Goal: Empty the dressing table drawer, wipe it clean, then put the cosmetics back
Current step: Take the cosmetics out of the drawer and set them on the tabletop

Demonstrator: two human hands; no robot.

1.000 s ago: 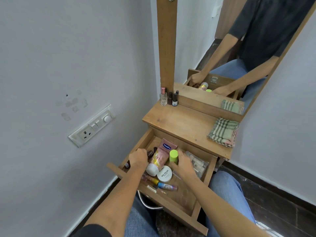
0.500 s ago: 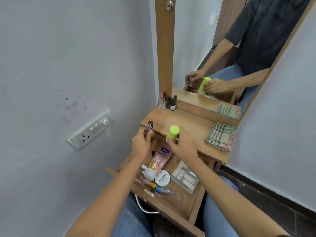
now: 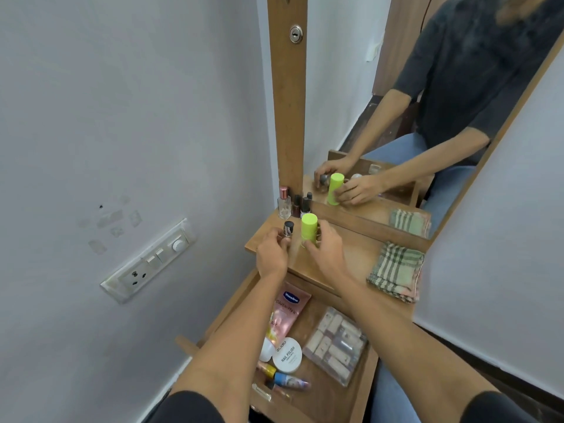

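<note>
My left hand (image 3: 272, 251) pinches a small bottle with a dark cap (image 3: 287, 229) at the tabletop's left edge. My right hand (image 3: 324, 248) grips a lime-green stick container (image 3: 309, 227) standing upright on the wooden tabletop (image 3: 351, 257). Below, the open drawer (image 3: 363, 383) holds a pink Vaseline tube (image 3: 287, 312), a round white nail-polish-remover tub (image 3: 287, 355), a clear case of small items (image 3: 337, 343) and a few slim tubes (image 3: 285, 381) near its front.
Three small bottles (image 3: 294, 204) stand at the back left against the mirror frame (image 3: 287, 117). A folded checked cloth (image 3: 396, 271) lies on the tabletop's right side. A wall switch plate (image 3: 149, 261) is on the left wall. My knees are under the drawer.
Both hands rose out of the drawer, each with an item, and have come down onto the tabletop near the back-left bottles. The camera tilted up.
</note>
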